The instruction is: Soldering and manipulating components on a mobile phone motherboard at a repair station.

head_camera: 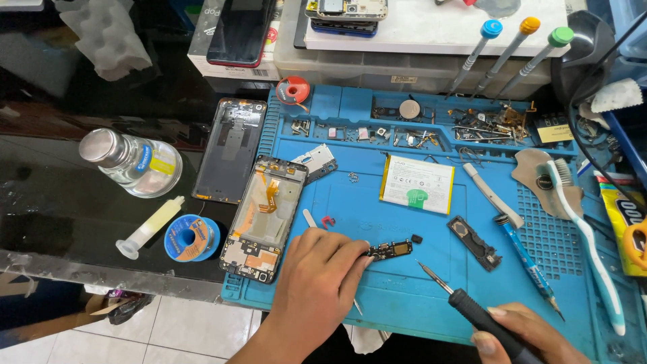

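Fingertips of left hand (315,275) pin small board (389,250); soldering iron (472,311) apparently apart

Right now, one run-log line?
left hand: pins small board | right hand: holds soldering iron | blue mat | open phone beside

A glossy black table (60,202) stands over a white tiled floor (189,330), evenly lit.

Battery label (416,183): white rectangle with green round mark, mat centre.
Bottle label (151,164): blue, yellow and white, left.
Box (232,57): white, top, under dark phone screen (239,30).
Tube (623,226): yellow-black, right edge.
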